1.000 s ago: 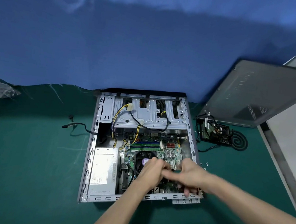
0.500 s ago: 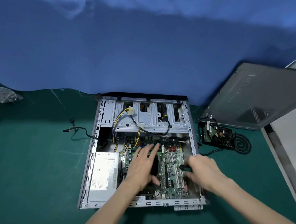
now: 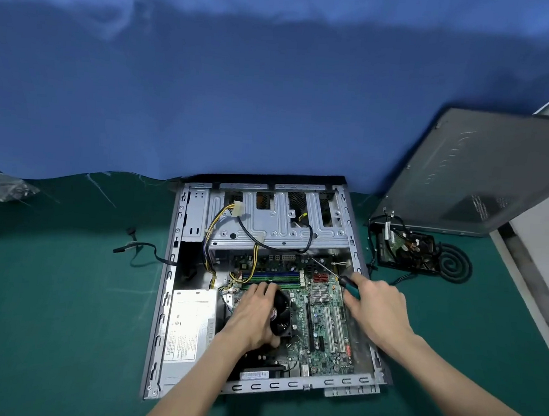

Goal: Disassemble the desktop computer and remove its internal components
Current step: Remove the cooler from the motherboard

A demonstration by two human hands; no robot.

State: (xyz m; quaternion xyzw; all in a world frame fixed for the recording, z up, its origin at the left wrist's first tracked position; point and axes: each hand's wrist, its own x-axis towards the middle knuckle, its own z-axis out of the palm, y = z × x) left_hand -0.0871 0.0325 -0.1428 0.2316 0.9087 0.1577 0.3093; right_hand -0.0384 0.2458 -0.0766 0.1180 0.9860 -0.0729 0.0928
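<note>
An open desktop case (image 3: 166, 297) lies flat on the green mat. Inside are a green motherboard (image 3: 326, 325), a black CPU fan (image 3: 283, 315), a silver power supply (image 3: 188, 325) at the left and a metal drive cage (image 3: 278, 227) at the far end. My left hand (image 3: 254, 317) rests palm down on the left part of the CPU fan, fingers bent over its far edge. My right hand (image 3: 376, 309) grips a dark-handled screwdriver (image 3: 343, 279); its thin shaft points up-left toward the motherboard's far right corner.
The removed grey side panel (image 3: 483, 177) leans at the right. A removed drive with black cables (image 3: 406, 249) and a coiled cable (image 3: 454, 264) lie beside the case. A loose black cable (image 3: 140, 250) lies left of the case. A blue cloth (image 3: 242, 92) hangs behind.
My hands were together over the board's near right part. They moved apart: the left went onto the CPU fan, the right carried the screwdriver to the far right of the board.
</note>
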